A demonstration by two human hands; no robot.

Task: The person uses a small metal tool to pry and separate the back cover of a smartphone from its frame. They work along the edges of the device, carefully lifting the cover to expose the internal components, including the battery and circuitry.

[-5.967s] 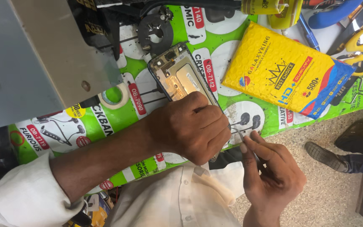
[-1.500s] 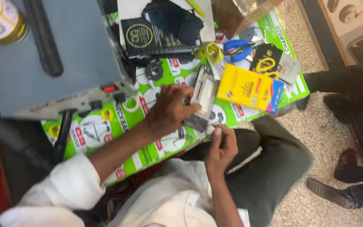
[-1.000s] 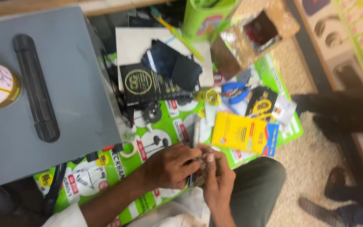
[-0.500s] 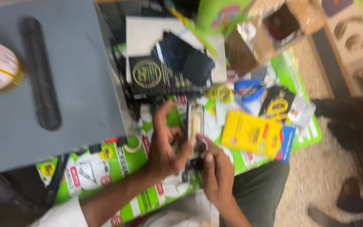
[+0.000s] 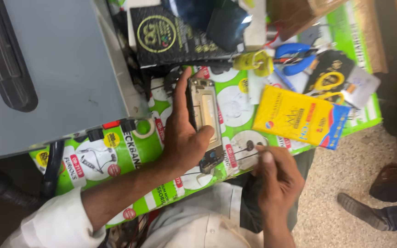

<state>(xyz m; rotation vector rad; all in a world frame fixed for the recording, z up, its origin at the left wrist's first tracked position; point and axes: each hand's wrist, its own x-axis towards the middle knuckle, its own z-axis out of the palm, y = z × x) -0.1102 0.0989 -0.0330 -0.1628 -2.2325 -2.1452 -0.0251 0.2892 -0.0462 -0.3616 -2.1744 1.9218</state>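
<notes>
My left hand [image 5: 183, 133] grips an opened phone frame [image 5: 205, 119], a long metal chassis with its inside facing up, held over the green printed mat [image 5: 116, 156]. Its fingers run along the frame's left edge and the thumb presses the lower part. My right hand [image 5: 276, 177] is just right of and below the frame, fingers pinched together on a thin dark tool or small part that I cannot make out. The two hands are a little apart.
A grey machine case [image 5: 47, 73] with a black handle fills the upper left. A black flat box [image 5: 171, 36], a yellow packet [image 5: 295, 117], blue-handled pliers [image 5: 295, 53] and a tape roll [image 5: 143, 131] lie on the mat. Another person's shoes [image 5: 382, 202] stand on the floor at right.
The view has steadied and moved closer. My left hand has turned the phone frame upright in its grip, and my right hand has come off the frame and dropped slightly to the right.
</notes>
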